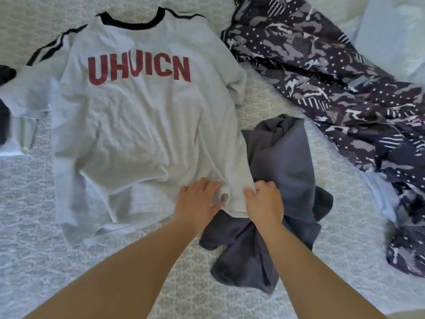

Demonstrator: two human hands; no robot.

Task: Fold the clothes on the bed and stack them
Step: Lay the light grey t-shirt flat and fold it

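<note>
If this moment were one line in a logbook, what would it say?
step: spreading grey T-shirt flat | left hand grips hem | right hand grips hem corner | dark grey garment crumpled beside | patterned garment unfolded

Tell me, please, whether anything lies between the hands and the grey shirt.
Nothing visible does: the left hand and right hand already grip the grey shirt at its hem corner, above a dark garment.

Two bare forearms come into view from the bottom edge, one from about 7 o'clock and the other from about 5 o'clock. No sleeve shows on either arm up to the frame's edge. The left hand [195,200] and the right hand [264,202] are bare, with nothing worn on the wrists or visible fingers.
</note>
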